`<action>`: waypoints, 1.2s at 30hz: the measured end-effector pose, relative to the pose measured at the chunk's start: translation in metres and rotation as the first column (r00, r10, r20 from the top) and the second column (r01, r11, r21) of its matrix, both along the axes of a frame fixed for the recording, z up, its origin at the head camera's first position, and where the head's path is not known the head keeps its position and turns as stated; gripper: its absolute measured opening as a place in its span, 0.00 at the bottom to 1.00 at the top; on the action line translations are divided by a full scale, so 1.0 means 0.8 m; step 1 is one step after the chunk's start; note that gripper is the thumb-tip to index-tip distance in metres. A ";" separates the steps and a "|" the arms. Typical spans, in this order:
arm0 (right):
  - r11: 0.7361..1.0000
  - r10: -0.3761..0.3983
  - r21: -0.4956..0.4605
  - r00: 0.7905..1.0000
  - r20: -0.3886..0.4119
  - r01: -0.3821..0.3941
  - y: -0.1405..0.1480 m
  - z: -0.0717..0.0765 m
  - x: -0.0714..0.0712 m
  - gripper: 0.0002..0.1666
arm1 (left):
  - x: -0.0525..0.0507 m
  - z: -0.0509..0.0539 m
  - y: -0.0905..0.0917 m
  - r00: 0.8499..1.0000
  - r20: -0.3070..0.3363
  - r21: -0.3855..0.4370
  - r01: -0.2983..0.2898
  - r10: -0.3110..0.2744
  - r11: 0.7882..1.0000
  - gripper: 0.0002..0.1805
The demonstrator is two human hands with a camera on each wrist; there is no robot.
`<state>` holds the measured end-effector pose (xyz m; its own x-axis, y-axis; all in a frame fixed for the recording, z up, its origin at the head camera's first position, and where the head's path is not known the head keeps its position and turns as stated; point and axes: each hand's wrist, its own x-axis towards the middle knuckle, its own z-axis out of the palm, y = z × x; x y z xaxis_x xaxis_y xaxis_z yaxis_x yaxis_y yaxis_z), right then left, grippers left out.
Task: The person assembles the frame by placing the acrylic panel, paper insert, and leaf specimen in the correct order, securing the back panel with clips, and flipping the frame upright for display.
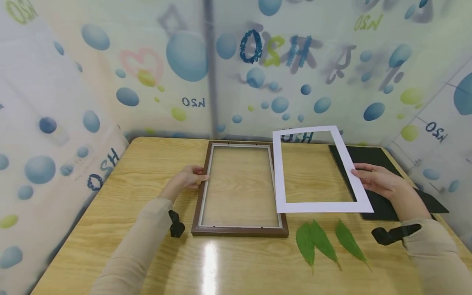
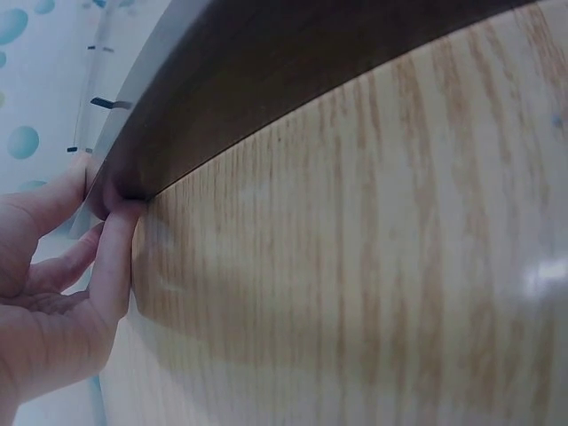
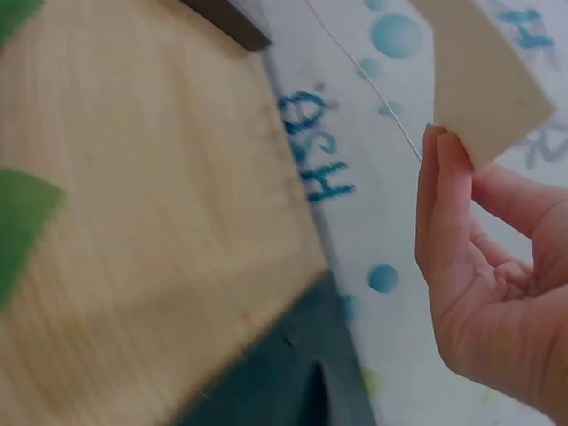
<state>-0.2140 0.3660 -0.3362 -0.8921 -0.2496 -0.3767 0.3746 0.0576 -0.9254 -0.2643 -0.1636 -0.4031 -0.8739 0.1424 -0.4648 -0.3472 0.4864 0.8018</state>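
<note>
Partly hidden frame (image 1: 239, 231), white mat (image 1: 321, 207) overlapping

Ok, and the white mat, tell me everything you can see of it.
The white mat is a thin, flat, plain rectangular border around one large opening, and looks like stiff card. It is held up off the table, its right side pinched by the fingers of the right hand. In the head view its left strip overlaps the right side of the brown frame; whether they touch is unclear. Through the opening show tabletop, backdrop and a sliver of black sheet.
</note>
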 end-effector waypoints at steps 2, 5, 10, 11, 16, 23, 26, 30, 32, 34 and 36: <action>1.000 0.027 0.000 0.999 0.020 -0.027 -0.016 -0.009 0.000 0.11 | 0.001 0.001 0.000 1.000 -0.002 0.000 -0.001 0.001 1.000 0.35; 0.997 0.064 0.040 0.997 0.039 -0.066 -0.043 -0.023 0.001 0.06 | 0.002 0.002 0.000 1.000 0.003 0.008 -0.006 0.006 1.000 0.35; 0.990 0.108 0.084 0.992 0.068 -0.114 -0.086 -0.037 -0.004 0.28 | 0.004 0.002 -0.002 1.000 0.011 0.018 -0.016 0.016 1.000 0.35; 0.989 0.114 0.088 0.991 0.072 -0.120 -0.094 -0.040 -0.006 0.33 | 0.004 0.001 -0.003 1.000 0.010 0.018 -0.011 0.011 1.000 0.35; 0.985 0.137 0.098 0.989 0.064 -0.143 -0.124 -0.053 -0.011 0.41 | 0.005 -0.002 -0.006 1.000 -0.012 0.004 0.020 -0.020 1.000 0.38; 0.980 0.162 0.108 0.986 0.049 -0.167 -0.161 -0.067 -0.015 0.37 | 0.004 -0.002 -0.002 1.000 -0.003 -0.002 -0.008 0.008 1.000 0.34; 0.979 0.167 0.112 0.985 0.046 -0.171 -0.175 -0.070 -0.017 0.35 | 0.003 -0.001 -0.001 1.000 -0.003 0.008 -0.004 0.004 1.000 0.35; 0.977 0.170 0.123 0.984 0.048 -0.175 -0.191 -0.071 -0.018 0.34 | 0.003 -0.001 -0.002 1.000 -0.008 0.007 0.012 -0.012 1.000 0.35; 0.976 0.168 0.131 0.984 0.054 -0.173 -0.198 -0.070 -0.018 0.35 | 0.002 -0.002 -0.003 1.000 -0.009 0.009 0.006 -0.006 1.000 0.34; 0.975 0.170 0.137 0.984 0.057 -0.176 -0.205 -0.068 -0.020 0.36 | 0.002 -0.002 -0.004 1.000 -0.011 0.008 0.001 -0.001 1.000 0.34; 0.972 0.179 0.145 0.982 0.055 -0.186 -0.211 -0.066 -0.022 0.36 | 0.002 -0.003 -0.005 1.000 -0.012 0.013 -0.007 0.007 1.000 0.34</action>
<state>-0.2313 0.1970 -0.3887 -0.8196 -0.3449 -0.4575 0.3827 0.2648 -0.8851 -0.2631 -0.1673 -0.4054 -0.8803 0.1419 -0.4527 -0.3413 0.4734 0.8121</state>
